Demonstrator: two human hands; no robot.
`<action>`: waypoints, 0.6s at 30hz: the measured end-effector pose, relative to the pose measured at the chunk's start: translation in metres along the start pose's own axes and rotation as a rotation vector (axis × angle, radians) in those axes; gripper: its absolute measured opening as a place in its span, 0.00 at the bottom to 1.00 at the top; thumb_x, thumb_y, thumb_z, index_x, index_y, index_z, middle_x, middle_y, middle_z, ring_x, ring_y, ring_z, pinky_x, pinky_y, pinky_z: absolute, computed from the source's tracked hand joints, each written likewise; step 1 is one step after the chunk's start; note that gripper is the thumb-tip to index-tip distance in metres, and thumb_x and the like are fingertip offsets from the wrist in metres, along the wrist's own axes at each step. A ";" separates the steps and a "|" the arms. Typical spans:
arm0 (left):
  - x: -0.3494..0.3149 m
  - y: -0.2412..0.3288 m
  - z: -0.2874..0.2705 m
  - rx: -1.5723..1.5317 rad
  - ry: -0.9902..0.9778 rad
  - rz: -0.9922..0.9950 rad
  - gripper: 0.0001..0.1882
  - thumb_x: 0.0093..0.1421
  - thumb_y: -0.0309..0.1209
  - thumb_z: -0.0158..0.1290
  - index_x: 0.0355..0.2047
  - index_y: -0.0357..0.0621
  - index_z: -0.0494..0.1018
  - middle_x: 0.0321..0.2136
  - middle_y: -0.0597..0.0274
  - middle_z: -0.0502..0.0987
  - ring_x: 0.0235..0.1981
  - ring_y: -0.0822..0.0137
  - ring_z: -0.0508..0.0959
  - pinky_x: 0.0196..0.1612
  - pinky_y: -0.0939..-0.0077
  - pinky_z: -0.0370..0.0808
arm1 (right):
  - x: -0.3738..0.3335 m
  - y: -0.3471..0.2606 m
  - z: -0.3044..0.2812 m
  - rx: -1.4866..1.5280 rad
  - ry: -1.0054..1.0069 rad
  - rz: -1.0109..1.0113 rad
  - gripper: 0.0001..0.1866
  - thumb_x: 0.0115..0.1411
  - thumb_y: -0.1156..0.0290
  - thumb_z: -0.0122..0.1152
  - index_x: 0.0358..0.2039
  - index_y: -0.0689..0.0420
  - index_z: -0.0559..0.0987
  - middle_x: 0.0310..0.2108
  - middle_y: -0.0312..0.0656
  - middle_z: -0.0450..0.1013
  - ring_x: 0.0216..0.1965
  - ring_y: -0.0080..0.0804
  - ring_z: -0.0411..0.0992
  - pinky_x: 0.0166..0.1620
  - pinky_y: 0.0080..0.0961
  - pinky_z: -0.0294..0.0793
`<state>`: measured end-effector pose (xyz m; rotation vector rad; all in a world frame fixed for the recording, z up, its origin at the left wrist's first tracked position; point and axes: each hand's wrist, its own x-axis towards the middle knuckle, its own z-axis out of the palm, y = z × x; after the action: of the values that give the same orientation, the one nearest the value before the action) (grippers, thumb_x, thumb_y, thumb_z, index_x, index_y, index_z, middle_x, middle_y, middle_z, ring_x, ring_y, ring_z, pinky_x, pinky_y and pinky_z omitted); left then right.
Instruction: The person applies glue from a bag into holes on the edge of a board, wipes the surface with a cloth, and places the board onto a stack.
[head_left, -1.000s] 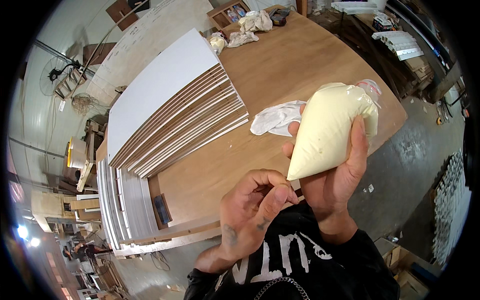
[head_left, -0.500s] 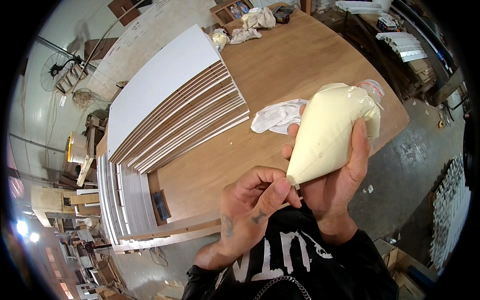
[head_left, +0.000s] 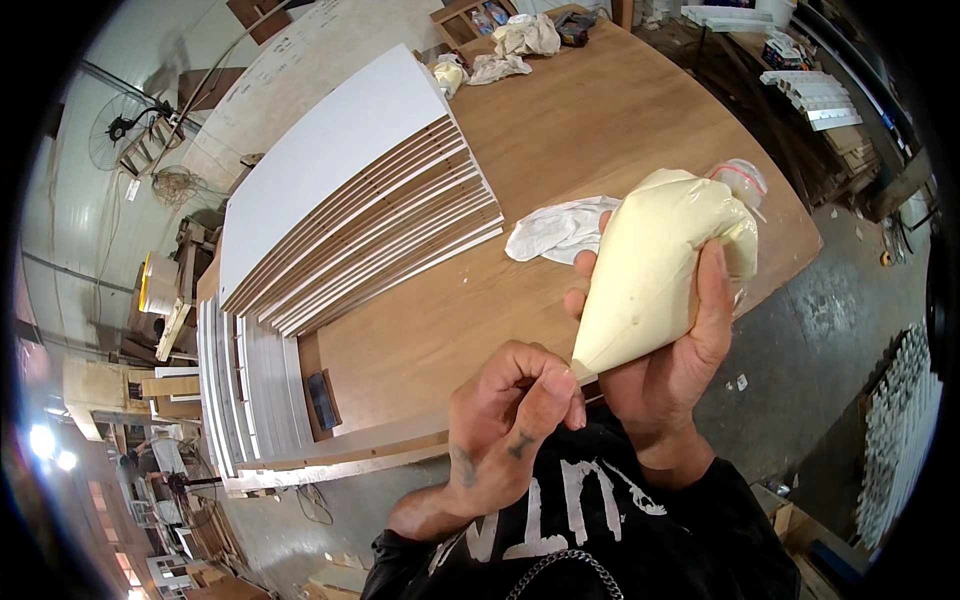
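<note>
A clear plastic bag (head_left: 660, 270) filled with a pale yellow paste hangs in a cone shape, its pointed corner down and to the left. My right hand (head_left: 665, 385) is wrapped round it from beneath, thumb on its near right side and fingertips showing at its left edge. With thumb and forefinger, my left hand (head_left: 520, 410) pinches the bag's narrow tip. The bag's gathered top (head_left: 738, 180) sticks out at the upper right. Beyond the bag a crumpled white cloth (head_left: 560, 228) lies on the wooden worktable (head_left: 590, 110).
A stack of white-faced panels (head_left: 350, 190) covers the table's left part, with a dark block (head_left: 322, 402) near its front corner. Crumpled rags (head_left: 525, 38) lie at the far end. White slatted pieces (head_left: 900, 430) stand on the floor at right.
My left hand's pinch has shifted slightly downward on the bag's tip, which now looks more drawn out. The bag and my right hand have barely moved.
</note>
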<state>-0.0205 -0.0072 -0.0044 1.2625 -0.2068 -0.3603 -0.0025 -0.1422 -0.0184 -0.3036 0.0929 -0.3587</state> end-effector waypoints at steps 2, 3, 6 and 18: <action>-0.001 -0.002 0.000 0.018 -0.031 0.040 0.11 0.66 0.31 0.48 0.32 0.34 0.66 0.22 0.57 0.69 0.24 0.66 0.71 0.32 0.69 0.72 | -0.002 -0.002 0.000 -0.001 0.007 0.005 0.29 0.66 0.48 0.42 0.58 0.57 0.64 0.48 0.53 0.71 0.41 0.45 0.77 0.33 0.41 0.84; -0.002 -0.003 -0.001 0.028 -0.046 0.061 0.11 0.66 0.32 0.48 0.32 0.34 0.66 0.23 0.57 0.69 0.24 0.66 0.71 0.32 0.69 0.72 | -0.002 -0.003 -0.001 -0.004 0.011 0.003 0.29 0.66 0.47 0.43 0.58 0.57 0.64 0.48 0.52 0.72 0.41 0.45 0.77 0.33 0.40 0.84; -0.010 -0.002 -0.007 -0.022 -0.077 0.151 0.11 0.68 0.31 0.47 0.37 0.33 0.67 0.28 0.57 0.73 0.30 0.71 0.72 0.36 0.77 0.70 | 0.001 -0.007 0.002 -0.012 0.041 0.001 0.30 0.66 0.47 0.44 0.58 0.56 0.64 0.46 0.51 0.72 0.40 0.44 0.76 0.32 0.39 0.83; -0.032 0.019 -0.041 0.038 0.389 0.183 0.07 0.64 0.25 0.49 0.31 0.33 0.70 0.28 0.53 0.76 0.32 0.62 0.78 0.39 0.67 0.76 | 0.010 -0.010 -0.025 0.185 -0.307 0.240 0.28 0.66 0.56 0.50 0.63 0.53 0.60 0.59 0.51 0.58 0.54 0.49 0.62 0.52 0.46 0.70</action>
<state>-0.0329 0.0460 0.0035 1.3136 0.0045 0.0496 -0.0001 -0.1614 -0.0390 -0.1589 -0.2031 -0.0789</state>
